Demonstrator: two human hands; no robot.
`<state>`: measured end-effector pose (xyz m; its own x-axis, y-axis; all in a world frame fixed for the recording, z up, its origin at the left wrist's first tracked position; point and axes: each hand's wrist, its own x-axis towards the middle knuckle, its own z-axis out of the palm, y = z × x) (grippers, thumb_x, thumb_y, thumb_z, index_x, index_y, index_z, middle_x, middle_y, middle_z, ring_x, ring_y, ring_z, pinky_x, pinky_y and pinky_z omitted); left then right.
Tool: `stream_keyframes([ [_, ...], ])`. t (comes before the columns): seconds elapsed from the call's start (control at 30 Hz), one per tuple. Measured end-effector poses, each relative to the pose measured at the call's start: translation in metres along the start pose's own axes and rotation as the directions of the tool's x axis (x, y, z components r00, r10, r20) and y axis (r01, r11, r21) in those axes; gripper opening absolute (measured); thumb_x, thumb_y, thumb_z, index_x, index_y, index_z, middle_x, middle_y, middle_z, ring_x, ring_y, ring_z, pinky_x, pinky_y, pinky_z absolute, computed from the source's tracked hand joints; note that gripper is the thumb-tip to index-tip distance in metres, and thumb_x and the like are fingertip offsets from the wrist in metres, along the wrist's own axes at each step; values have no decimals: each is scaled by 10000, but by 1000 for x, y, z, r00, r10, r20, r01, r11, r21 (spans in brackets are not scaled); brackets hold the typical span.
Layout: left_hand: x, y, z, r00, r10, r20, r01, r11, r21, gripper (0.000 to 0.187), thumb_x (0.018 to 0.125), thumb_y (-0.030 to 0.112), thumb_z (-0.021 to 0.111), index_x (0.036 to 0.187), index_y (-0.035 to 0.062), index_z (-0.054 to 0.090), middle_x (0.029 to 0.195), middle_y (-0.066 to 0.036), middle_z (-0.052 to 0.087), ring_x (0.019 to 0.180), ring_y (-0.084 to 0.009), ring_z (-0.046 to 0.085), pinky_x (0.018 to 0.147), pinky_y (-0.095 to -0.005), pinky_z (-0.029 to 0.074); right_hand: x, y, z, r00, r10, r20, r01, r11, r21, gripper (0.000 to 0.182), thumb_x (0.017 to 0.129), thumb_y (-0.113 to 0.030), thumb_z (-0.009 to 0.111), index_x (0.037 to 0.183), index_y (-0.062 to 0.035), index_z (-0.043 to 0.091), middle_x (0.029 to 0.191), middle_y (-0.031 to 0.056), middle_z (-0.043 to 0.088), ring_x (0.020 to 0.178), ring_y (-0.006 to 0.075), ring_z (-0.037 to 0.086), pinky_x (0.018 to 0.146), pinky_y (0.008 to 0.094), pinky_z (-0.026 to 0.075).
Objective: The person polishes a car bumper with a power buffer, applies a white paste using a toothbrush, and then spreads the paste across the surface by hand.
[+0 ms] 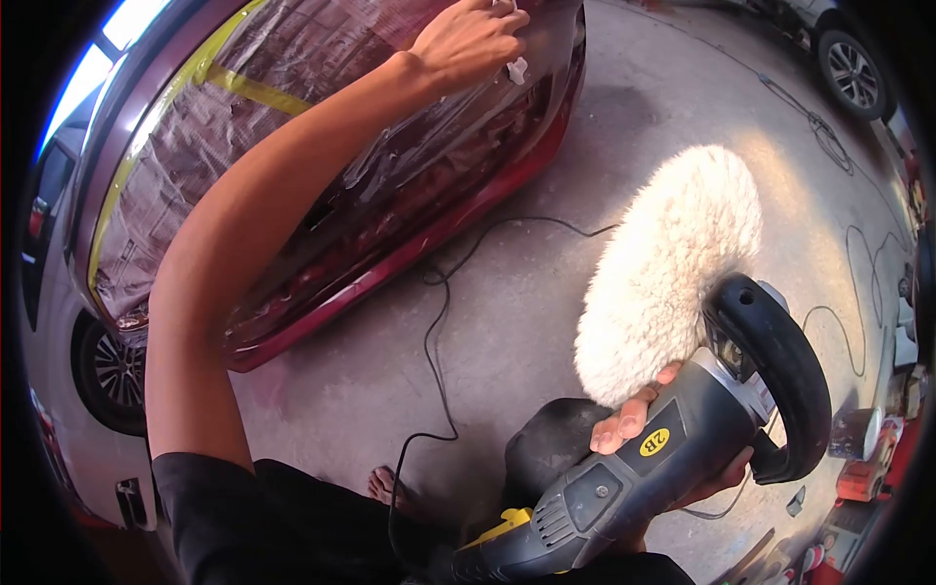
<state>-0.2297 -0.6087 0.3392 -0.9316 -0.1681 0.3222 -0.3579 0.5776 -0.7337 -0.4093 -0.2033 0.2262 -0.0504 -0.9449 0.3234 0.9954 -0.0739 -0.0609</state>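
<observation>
Hands on fluffy wool polisher [682,390] and glossy red car panel [409,185]

Car body workshop, masked red car [390,185], polisher [673,439]

Your view comes through a fisheye lens: black corners frame the picture and straight lines bow near the edges. Daylight falls evenly over the concrete floor [507,322], bright enough to read detail, with a pale glare patch behind the wool pad [663,263]. The sky strip at top left is blown out to white-blue. Plastic sheeting [244,146] on the red car [409,244] throws small glints. Your arm casts soft shadow across the panel. The centre is sharp; the cars and clutter at the rim smear and darken.
</observation>
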Motion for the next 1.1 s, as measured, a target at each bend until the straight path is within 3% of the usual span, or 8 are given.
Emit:
stream_keyframes([
  [0.1, -42, -5, -30, 990, 102, 96, -97, 994, -51, 80, 792, 214, 651, 760, 155, 695, 924, -31, 650, 977, -205, 626, 864, -382, 410, 3, -2, 2, 999, 29, 22, -29, 1000, -4, 986, 907, -554, 738, 1529, 25, 238, 1239, 402, 542, 1211, 477, 568, 1058, 588, 421],
  [0.2, -69, -2, -73, 884, 151, 443, -88, 983, -160, 46, 783, 186, 660, 768, 154, 690, 896, -45, 639, 925, -214, 629, 850, -391, 406, 4, -10, -2, 997, 64, 53, -61, 996, -61, 954, 929, -530, 721, 1535, 26, 238, 1258, 400, 537, 1222, 472, 564, 1068, 584, 414],
  [0.43, -74, -18, -93, 996, -42, 78, 44, 999, -25, 96, 805, 200, 651, 751, 126, 680, 834, -47, 625, 870, -231, 644, 848, -392, 420, 3, -8, 0, 991, 113, 66, -103, 985, -137, 926, 952, -543, 681, 1538, 41, 266, 1297, 386, 538, 1238, 461, 566, 1067, 565, 421],
  [0.57, -119, 14, -136, 870, 63, 489, -32, 997, -72, 107, 794, 211, 656, 769, 116, 698, 863, -52, 672, 901, -225, 672, 889, -355, 444, 4, -4, -2, 988, 90, 125, -65, 980, -190, 935, 966, -589, 630, 1529, 63, 266, 1271, 387, 546, 1179, 477, 597, 1049, 558, 437],
  [0.7, -165, 8, -229, 845, -216, 489, 335, 926, -171, 130, 838, 200, 698, 812, 72, 701, 833, -80, 670, 874, -269, 672, 859, -398, 477, 7, 8, 9, 995, 23, 102, 5, 964, -266, 969, 972, -634, 579, 1514, 100, 253, 1208, 370, 562, 1095, 497, 632, 994, 571, 477],
  [0.83, -165, 3, -244, 778, -458, 430, 583, 781, -222, 163, 880, 191, 704, 829, 38, 683, 820, -118, 674, 841, -316, 676, 788, -434, 506, 3, 8, 15, 998, 0, 67, 21, 948, -317, 935, 966, -630, 566, 1502, 87, 294, 1177, 367, 577, 1041, 490, 648, 933, 565, 524],
  [0.93, -132, -2, -212, 915, -344, 212, 392, 881, -265, 153, 872, 180, 684, 839, 31, 684, 806, -132, 677, 820, -334, 679, 738, -434, 514, 2, 13, 14, 996, -17, 93, 46, 949, -313, 944, 950, -639, 583, 1497, 83, 317, 1196, 368, 570, 1068, 484, 633, 936, 570, 524],
  [1.1, -50, -2, -112, 947, -280, 159, 300, 945, -127, 120, 840, 172, 653, 865, 69, 710, 908, -117, 702, 957, -285, 685, 872, -459, 472, -4, 16, 15, 998, -13, 60, 27, 972, -232, 969, 908, -672, 628, 1508, 33, 342, 1210, 354, 581, 1145, 455, 609, 1008, 567, 489],
])
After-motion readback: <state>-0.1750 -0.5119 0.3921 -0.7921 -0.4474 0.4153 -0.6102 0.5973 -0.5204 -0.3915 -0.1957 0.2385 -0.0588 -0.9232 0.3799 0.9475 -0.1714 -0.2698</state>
